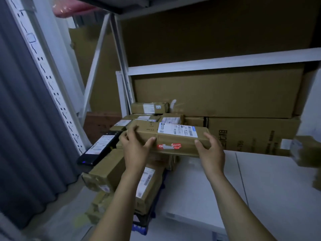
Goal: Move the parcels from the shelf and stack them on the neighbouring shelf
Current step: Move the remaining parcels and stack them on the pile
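Parcel (173,140) held between my two hands: left hand (137,150) grasps its left end, right hand (212,152) its right end. Stacked parcels (149,181) lie below my left fingers (131,133), white shelf (269,180) beneath my right.

1. Hands: two, the left hand (135,148) and the right hand (211,152), lower centre of the frame.
2. Labelled parcel (173,136) between them: one.
3. Black parcel (99,148), centre left: one.
4. Brown parcels in the pile (107,171), centre and lower left: at least six; the blurred lowest ones cannot be counted.
5. Large cartons (217,94), right half: three.
6. Grey curtain (26,119), left edge: one.
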